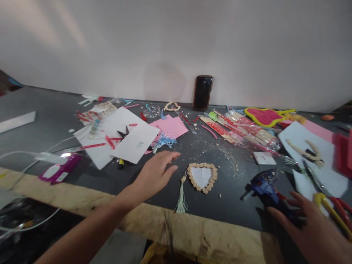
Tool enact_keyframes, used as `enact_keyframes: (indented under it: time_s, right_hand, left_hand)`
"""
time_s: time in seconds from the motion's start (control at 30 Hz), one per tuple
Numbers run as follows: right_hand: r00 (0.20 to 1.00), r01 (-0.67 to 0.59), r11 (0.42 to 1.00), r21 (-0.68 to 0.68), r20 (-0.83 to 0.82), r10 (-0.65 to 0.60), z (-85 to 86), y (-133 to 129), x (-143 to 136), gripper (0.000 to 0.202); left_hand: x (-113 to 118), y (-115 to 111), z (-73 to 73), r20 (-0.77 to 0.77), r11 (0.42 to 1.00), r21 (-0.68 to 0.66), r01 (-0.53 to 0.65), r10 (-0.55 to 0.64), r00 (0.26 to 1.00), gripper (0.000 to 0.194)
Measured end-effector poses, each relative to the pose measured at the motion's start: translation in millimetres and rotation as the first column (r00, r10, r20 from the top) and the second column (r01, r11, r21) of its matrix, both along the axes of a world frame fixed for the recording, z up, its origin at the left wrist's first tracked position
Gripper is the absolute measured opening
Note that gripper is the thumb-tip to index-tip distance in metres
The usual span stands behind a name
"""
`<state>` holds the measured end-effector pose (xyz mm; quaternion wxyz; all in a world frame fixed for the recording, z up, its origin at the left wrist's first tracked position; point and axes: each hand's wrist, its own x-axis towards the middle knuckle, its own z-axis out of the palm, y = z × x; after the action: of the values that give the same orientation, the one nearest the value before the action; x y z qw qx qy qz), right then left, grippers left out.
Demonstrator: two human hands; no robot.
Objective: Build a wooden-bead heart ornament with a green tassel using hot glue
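Observation:
My left hand (pixel 158 170) hovers over the dark tabletop with its fingers apart and nothing in it. Just right of it lies a heart-shaped frame of beige beads (pixel 202 177) with a white centre, and a pale green tassel (pixel 181 198) hangs from its left side. At the lower right, my right hand (pixel 305 216) has its fingers spread beside a blue glue gun (pixel 264 187); they partly overlap its handle, and whether they touch it I cannot tell.
A phone (pixel 202 93) leans on the back wall. White cards (pixel 136 142), pink paper (pixel 172 126) and red-patterned sticks (pixel 220 129) lie behind. A purple power strip (pixel 60 168) with cables sits left. Pliers with yellow handles (pixel 334 212) are at right.

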<state>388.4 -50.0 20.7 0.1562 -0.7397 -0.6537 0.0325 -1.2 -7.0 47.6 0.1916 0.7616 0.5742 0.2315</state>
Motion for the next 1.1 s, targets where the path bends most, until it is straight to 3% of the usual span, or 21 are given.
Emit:
enact_keyframes:
  time_s: [0.1, 0.2, 0.37, 0.53, 0.63, 0.77, 0.93, 1.1]
  right_hand:
    - [0.998, 0.019, 0.997, -0.074, 0.063, -0.014, 0.6, -2.5, -5.3, 0.062]
    - [0.998, 0.006, 0.997, -0.076, 0.065, -0.001, -4.9, -4.9, -2.9, 0.057]
    - [0.996, 0.030, 0.999, 0.029, -0.089, -0.027, -1.0, -11.1, 1.2, 0.050]
    - [0.945, 0.105, 0.994, -0.005, -0.311, -0.102, 11.3, -19.8, 1.2, 0.051]
    - [0.914, 0.090, 0.996, 0.013, -0.398, -0.077, 12.4, -22.2, 0.5, 0.038]
    - [0.874, 0.103, 0.995, -0.016, -0.475, -0.099, 10.1, -22.0, 0.2, 0.034]
    - [0.837, 0.098, 0.995, -0.023, -0.539, -0.095, 14.9, -22.5, -2.1, 0.027]
    - [0.798, 0.077, 0.997, -0.008, -0.599, -0.066, 23.2, -21.8, -21.3, 0.030]
  left_hand:
    - [28.4, 31.8, 14.6, -0.063, 0.986, 0.033, 0.163, -0.161, 0.985, 0.029]
    - [66.2, 70.4, 15.9, -0.167, 0.963, -0.026, 0.269, -0.270, 0.948, 0.027]
    - [116.1, 122.1, -8.9, -0.256, 0.941, -0.050, 0.335, -0.337, 0.906, 0.021]
    - [134.2, 145.6, -27.5, -0.325, 0.930, -0.078, 0.358, -0.363, 0.873, 0.021]
    - [136.8, 149.9, -29.3, -0.338, 0.927, -0.088, 0.365, -0.373, 0.864, 0.028]
    - [137.1, 141.4, -19.5, -0.298, 0.933, -0.081, 0.352, -0.359, 0.884, 0.016]
    - [137.7, 111.9, 0.5, -0.141, 0.947, -0.064, 0.316, -0.322, 0.936, 0.023]
    - [143.4, 92.3, 4.8, 0.055, 0.951, -0.104, 0.290, -0.285, 0.957, 0.022]
